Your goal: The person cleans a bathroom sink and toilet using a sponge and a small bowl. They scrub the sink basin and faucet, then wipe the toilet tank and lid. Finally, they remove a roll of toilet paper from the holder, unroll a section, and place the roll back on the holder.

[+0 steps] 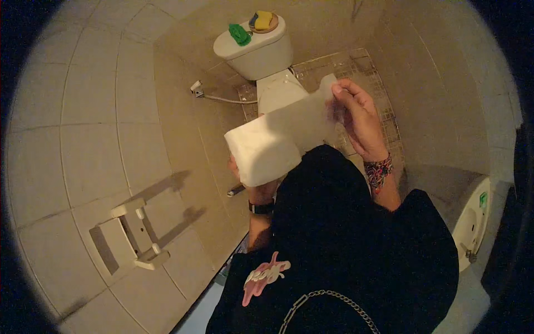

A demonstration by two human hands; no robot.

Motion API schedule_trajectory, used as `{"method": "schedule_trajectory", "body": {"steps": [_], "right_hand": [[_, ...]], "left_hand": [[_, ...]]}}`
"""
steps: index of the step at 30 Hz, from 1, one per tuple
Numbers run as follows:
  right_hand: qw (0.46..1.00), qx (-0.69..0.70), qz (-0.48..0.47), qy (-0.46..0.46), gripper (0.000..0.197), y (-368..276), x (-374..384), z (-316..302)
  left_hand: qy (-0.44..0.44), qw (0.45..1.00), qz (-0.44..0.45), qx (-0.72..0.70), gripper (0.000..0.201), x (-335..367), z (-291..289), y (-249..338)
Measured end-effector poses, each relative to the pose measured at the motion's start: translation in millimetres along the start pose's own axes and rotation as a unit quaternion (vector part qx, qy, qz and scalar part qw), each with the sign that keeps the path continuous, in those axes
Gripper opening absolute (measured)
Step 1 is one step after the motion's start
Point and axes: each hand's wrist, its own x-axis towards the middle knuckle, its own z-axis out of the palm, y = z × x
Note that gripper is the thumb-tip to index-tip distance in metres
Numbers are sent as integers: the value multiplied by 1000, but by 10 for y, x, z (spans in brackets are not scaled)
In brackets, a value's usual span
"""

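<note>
A thick white toilet paper roll point(261, 153) is held in front of my body. My left hand point(263, 191), mostly hidden behind the roll, grips it from below and the far side, and some fingertips show at its left edge. From the roll a loose strip of paper point(303, 117) stretches to the right. My right hand point(361, 114) pinches the end of this strip between thumb and fingers. Beyond the paper stands a white toilet point(278, 89), its bowl partly covered by the strip.
On the cistern point(256, 55) lie a green crumpled thing point(240, 34) and a yellow-and-dark sponge point(263, 20) on a round dish. A sprayer point(197, 88) with a hose hangs on the left wall. Nearer is a wall-mounted paper holder point(151, 258). A washbasin point(467, 228) stands at right.
</note>
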Motion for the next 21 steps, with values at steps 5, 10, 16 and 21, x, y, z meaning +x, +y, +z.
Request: {"method": "schedule_trajectory", "body": {"steps": [5,10,16,21], "right_hand": [[998,-19,10,52,17,-53,-15,-101],[999,22,5,45,15,-55,1,-230],[1000,6,8,20,14,-154,-6,-321],[991,-126,-34,19,16,-207,47,-502]], "left_hand": [[-140,986,-36,-88,82,-25,-42,16],[-35,992,32,-117,73,-151,243,-38],[81,995,-1,51,68,-8,-354,-97],[51,993,-104,-23,73,22,133,-89]]}}
